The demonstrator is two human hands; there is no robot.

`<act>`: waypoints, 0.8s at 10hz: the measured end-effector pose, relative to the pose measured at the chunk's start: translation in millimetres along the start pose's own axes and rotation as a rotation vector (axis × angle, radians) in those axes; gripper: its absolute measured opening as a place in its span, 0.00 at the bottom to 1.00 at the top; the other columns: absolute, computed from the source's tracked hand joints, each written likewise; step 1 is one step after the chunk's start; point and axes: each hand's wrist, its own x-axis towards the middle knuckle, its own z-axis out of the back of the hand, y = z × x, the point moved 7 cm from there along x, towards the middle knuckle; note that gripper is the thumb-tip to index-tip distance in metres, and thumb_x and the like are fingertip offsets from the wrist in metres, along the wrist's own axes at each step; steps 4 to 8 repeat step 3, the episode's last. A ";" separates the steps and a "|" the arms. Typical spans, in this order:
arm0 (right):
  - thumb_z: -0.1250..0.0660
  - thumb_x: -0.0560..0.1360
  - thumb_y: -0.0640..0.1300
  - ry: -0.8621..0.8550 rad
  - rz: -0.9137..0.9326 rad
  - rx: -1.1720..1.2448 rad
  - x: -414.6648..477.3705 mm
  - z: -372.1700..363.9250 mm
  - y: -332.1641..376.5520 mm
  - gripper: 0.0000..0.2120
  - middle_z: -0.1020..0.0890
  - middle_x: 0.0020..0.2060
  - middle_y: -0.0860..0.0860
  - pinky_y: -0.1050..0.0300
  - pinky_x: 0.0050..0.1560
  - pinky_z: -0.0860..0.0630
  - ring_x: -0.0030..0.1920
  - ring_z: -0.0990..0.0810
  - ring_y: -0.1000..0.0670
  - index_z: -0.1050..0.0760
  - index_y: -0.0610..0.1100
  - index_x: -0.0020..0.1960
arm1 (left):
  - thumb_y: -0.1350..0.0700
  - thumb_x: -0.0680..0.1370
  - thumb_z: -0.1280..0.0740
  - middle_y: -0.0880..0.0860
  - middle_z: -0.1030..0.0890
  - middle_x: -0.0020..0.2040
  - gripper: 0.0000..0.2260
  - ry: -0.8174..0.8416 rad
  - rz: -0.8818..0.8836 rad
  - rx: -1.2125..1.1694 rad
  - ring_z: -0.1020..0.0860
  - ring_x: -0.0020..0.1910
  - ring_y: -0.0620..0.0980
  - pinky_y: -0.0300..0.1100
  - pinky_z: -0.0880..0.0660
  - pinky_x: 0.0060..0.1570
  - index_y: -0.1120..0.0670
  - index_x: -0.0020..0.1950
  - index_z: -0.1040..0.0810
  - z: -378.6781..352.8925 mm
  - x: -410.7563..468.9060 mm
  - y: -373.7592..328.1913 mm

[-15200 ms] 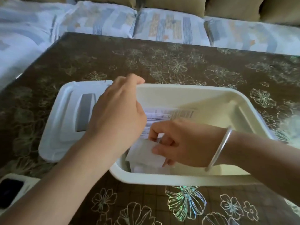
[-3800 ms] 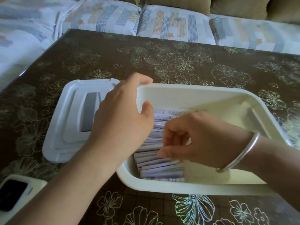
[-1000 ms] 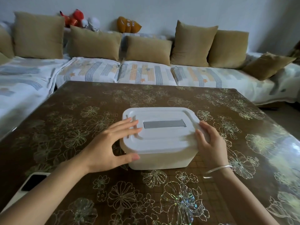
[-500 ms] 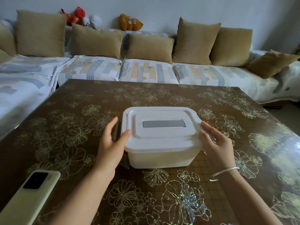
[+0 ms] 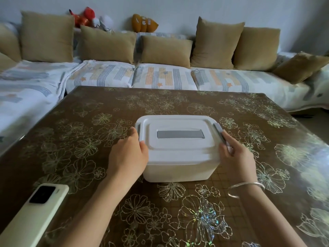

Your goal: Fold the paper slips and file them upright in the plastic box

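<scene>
Head view: the plastic box (image 5: 179, 168) sits in the middle of the worktop (image 5: 85, 139), straight ahead of me, with its white lid (image 5: 178, 150) on, so the paper slips are hidden and I cannot check how they stand. Its long axis runs left to right across me, the grey handle (image 5: 180, 134) lying along it, and a grey latch at each short end: the left latch (image 5: 139, 130) and the right latch (image 5: 219, 131). My left hand (image 5: 127, 157) grips the left end, fingers curled along the side, thumb on the lid's rim. My right hand (image 5: 235, 157) grips the right end the same way, thumb on the rim, a finger lying against the right latch. Both hands are equally near, one per end, so I judge the next move to be a squeeze down on both latches at once, which needs even pressure or the lid may seat crooked. A phone (image 5: 35, 211) lies near my left forearm; a sofa (image 5: 160, 75) stands beyond.
</scene>
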 end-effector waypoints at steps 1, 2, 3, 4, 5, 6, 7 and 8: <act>0.39 0.78 0.41 0.029 -0.002 -0.067 -1.8 -2.2 6.2 0.18 0.17 0.44 0.47 0.57 0.39 0.32 0.38 0.26 0.48 0.25 0.52 0.67 | 0.52 0.84 0.47 0.56 0.18 0.47 0.24 0.026 -0.013 0.074 0.22 0.39 0.51 0.42 0.28 0.33 0.56 0.79 0.45 -2.3 -0.4 -2.7; 0.40 0.79 0.44 0.083 0.002 -0.163 2.9 0.8 12.3 0.17 0.16 0.47 0.48 0.55 0.42 0.27 0.43 0.21 0.45 0.25 0.52 0.66 | 0.52 0.83 0.46 0.55 0.20 0.51 0.23 0.100 0.025 0.138 0.21 0.45 0.53 0.45 0.24 0.39 0.55 0.78 0.43 -0.4 1.6 -2.9; 0.39 0.79 0.51 0.187 0.136 -0.359 15.8 13.8 32.4 0.15 0.20 0.61 0.47 0.50 0.59 0.25 0.60 0.23 0.46 0.23 0.50 0.63 | 0.52 0.81 0.39 0.56 0.29 0.66 0.20 0.169 -0.068 0.213 0.27 0.62 0.55 0.49 0.26 0.57 0.54 0.73 0.35 20.2 21.4 -31.0; 0.39 0.79 0.51 0.187 0.136 -0.359 15.8 13.8 32.4 0.15 0.20 0.61 0.47 0.50 0.59 0.25 0.60 0.23 0.46 0.23 0.50 0.63 | 0.52 0.81 0.39 0.56 0.29 0.66 0.20 0.169 -0.068 0.213 0.27 0.62 0.55 0.49 0.26 0.57 0.54 0.73 0.35 20.2 21.4 -31.0; 0.39 0.79 0.51 0.187 0.136 -0.359 15.8 13.8 32.4 0.15 0.20 0.61 0.47 0.50 0.59 0.25 0.60 0.23 0.46 0.23 0.50 0.63 | 0.52 0.81 0.39 0.56 0.29 0.66 0.20 0.169 -0.068 0.213 0.27 0.62 0.55 0.49 0.26 0.57 0.54 0.73 0.35 20.2 21.4 -31.0; 0.39 0.79 0.51 0.187 0.136 -0.359 15.8 13.8 32.4 0.15 0.20 0.61 0.47 0.50 0.59 0.25 0.60 0.23 0.46 0.23 0.50 0.63 | 0.52 0.81 0.39 0.56 0.29 0.66 0.20 0.169 -0.068 0.213 0.27 0.62 0.55 0.49 0.26 0.57 0.54 0.73 0.35 20.2 21.4 -31.0; 0.39 0.79 0.51 0.187 0.136 -0.359 15.8 13.8 32.4 0.15 0.20 0.61 0.47 0.50 0.59 0.25 0.60 0.23 0.46 0.23 0.50 0.63 | 0.52 0.81 0.39 0.56 0.29 0.66 0.20 0.169 -0.068 0.213 0.27 0.62 0.55 0.49 0.26 0.57 0.54 0.73 0.35 20.2 21.4 -31.0; 0.39 0.79 0.51 0.187 0.136 -0.359 15.8 13.8 32.4 0.15 0.20 0.61 0.47 0.50 0.59 0.25 0.60 0.23 0.46 0.23 0.50 0.63 | 0.52 0.81 0.39 0.56 0.29 0.66 0.20 0.169 -0.068 0.213 0.27 0.62 0.55 0.49 0.26 0.57 0.54 0.73 0.35 20.2 21.4 -31.0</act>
